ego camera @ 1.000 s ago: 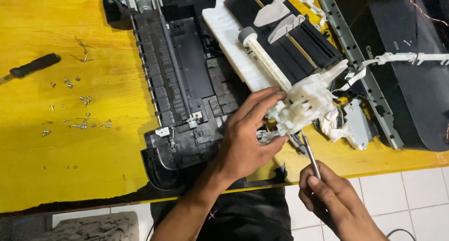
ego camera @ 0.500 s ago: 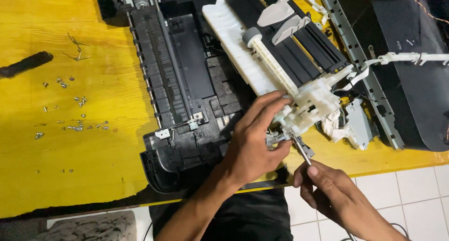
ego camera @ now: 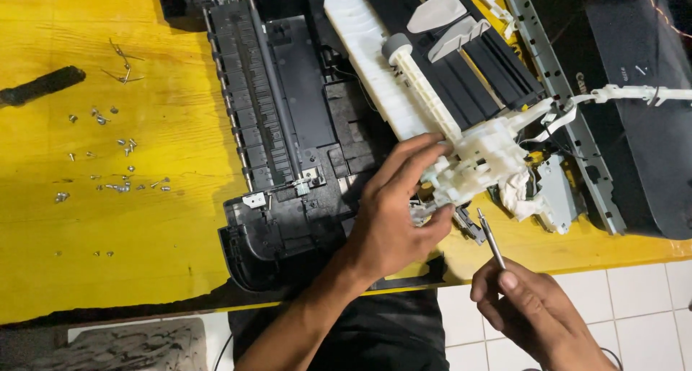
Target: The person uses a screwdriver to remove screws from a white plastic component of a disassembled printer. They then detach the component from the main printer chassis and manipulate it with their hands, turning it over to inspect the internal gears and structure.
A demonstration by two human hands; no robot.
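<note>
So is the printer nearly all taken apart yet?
Well along: loose screws lie on the yellow table, and the black base is stripped open. In hand: the left hand steadies the white gear assembly while the right hand holds a screwdriver. That assembly looks not yet freed.

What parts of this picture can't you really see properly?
- The small grey part the left hand pinches: the fingers cover most of it.
- The screwdriver handle: hidden inside the right hand.
- The black tool: cut off by the left edge.
- The loose screws on the yellow table: too small to tell their kind.
</note>
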